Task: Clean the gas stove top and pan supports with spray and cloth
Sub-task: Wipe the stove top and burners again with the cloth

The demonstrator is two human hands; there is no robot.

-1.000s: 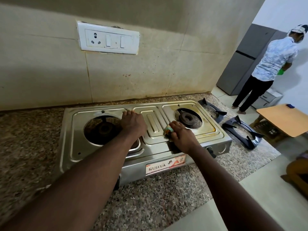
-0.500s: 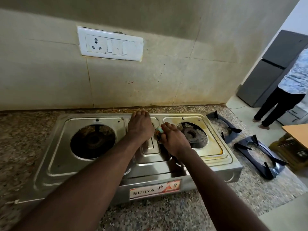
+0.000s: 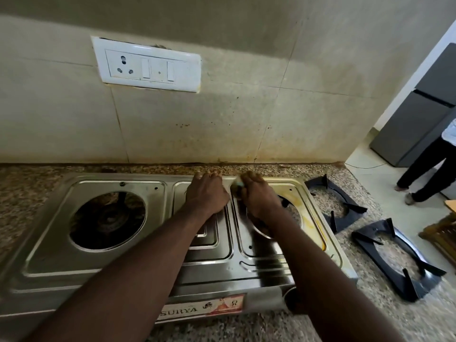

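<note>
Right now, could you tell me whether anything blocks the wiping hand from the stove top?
Nothing visible does: the right hand presses its cloth on the stove top, and both pan supports lie aside on the counter.

The right hand hides most of the cloth and part of the burner opening beneath it, and the right edge cuts off a bystander.

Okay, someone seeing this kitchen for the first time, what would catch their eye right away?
Two hands work at the back of the steel stove: the left hand rests on its middle panel, and the right hand grips a greenish cloth on its right side. Yellowish grease stains the tray there. Two black pan supports lie off the stove on the counter to its right.
</note>
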